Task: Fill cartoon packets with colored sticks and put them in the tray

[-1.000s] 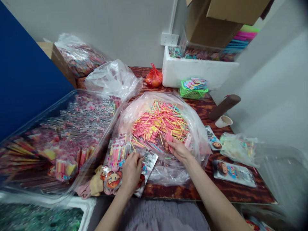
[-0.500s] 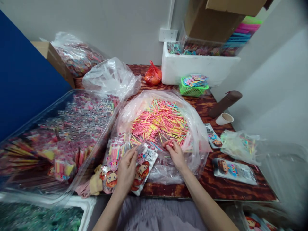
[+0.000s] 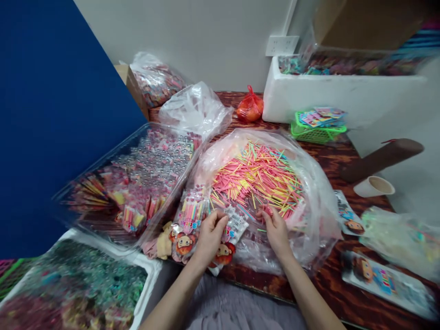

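Note:
My left hand (image 3: 210, 233) is closed, thumb and forefinger curled together, over printed packets with a cartoon face (image 3: 225, 253). Whatever its fingertips hold is hidden. To its left lies a clear packet of coloured sticks (image 3: 191, 211). My right hand (image 3: 276, 229) pinches a small pinkish-red piece (image 3: 268, 210), too small to name, at the near side of the stick pile. Pink, yellow and green thin sticks (image 3: 257, 176) lie heaped in a wide, open clear plastic bag (image 3: 318, 183).
On the left stands a clear bin (image 3: 137, 250) of filled packets, with a white foam box (image 3: 148, 279) below. A blue panel (image 3: 51, 114) rises beyond. At right are a paper cup (image 3: 373, 187), brown bottle (image 3: 381, 158) and flat printed packet (image 3: 385, 279). A green basket (image 3: 316, 134) sits behind.
My view has turned left, so the scene sits further right and more of the blue panel and foam box shows. Both hands stay near the same places, fingers slightly shifted.

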Demonstrator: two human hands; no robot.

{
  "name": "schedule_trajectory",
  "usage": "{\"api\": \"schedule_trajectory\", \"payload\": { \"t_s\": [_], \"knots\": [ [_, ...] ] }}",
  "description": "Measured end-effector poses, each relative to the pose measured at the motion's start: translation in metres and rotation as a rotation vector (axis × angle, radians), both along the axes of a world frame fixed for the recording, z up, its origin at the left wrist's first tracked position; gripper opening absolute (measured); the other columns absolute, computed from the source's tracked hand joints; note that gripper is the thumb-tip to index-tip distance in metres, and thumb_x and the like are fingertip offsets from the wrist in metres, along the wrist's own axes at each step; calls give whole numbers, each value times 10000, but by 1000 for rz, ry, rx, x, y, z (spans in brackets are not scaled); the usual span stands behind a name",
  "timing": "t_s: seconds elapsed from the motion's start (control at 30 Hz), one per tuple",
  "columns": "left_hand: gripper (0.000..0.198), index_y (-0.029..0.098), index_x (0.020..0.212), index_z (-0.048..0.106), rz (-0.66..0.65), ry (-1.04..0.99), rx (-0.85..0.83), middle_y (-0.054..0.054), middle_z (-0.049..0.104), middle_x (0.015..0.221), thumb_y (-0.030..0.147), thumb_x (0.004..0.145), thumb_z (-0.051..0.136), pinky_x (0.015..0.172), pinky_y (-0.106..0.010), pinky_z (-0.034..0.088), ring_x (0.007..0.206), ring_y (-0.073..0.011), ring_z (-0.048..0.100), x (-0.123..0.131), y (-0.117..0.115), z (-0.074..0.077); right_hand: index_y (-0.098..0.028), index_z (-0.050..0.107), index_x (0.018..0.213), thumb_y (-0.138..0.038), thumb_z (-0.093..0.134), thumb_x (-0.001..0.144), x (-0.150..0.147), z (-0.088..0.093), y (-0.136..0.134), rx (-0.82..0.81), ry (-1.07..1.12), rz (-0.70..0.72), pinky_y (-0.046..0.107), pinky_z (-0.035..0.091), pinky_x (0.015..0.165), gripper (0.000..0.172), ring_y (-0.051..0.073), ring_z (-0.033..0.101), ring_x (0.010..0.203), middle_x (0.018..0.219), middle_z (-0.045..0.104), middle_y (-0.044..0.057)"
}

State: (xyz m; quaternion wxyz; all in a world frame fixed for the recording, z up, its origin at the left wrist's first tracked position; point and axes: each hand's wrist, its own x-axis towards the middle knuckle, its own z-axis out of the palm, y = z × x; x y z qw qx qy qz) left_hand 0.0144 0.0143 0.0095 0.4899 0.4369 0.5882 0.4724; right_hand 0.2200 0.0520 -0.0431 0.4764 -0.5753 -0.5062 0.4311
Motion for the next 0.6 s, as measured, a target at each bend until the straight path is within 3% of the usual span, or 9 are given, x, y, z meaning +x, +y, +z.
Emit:
{"api": "schedule_trajectory", "payload": {
  "t_s": [0.1, 0.2, 0.43, 0.6],
  "knots": [
    [193, 182, 795, 559, 5, -32, -16, 55, 491, 667, 348, 789, 658, 592, -204, 365, 616, -101, 450, -1, 1, -4, -206, 612, 970, -414, 537, 883, 1, 3, 5, -44, 28, 4, 317, 502, 677, 238, 195, 626, 673, 766, 681, 27],
    [224, 174, 728, 585, 31, 26, -10, 44, 504, 634, 377, 798, 646, 576, -208, 369, 600, -106, 455, -6, 2, 0, -204, 625, 912, -402, 552, 866, 4, 8, 11, -67, 61, 20, 310, 504, 663, 216, 184, 629, 650, 757, 690, 30],
    [258, 182, 863, 694, 55, 82, 21, -13, 673, 823, 423, 815, 617, 749, -245, 456, 805, -172, 587, -16, 7, 5, -209, 677, 868, -402, 603, 821, 11, 8, 13, -59, 150, 10, 325, 522, 753, 212, 219, 675, 831, 869, 728, 55],
    [325, 183, 879, 693, 98, 38, -39, -11, 665, 805, 490, 778, 652, 717, -239, 468, 771, -166, 588, -16, 6, 1, -214, 676, 850, -380, 586, 822, 9, 6, 16, -44, 148, 8, 322, 525, 730, 191, 217, 666, 815, 844, 724, 44]
  ]
}}
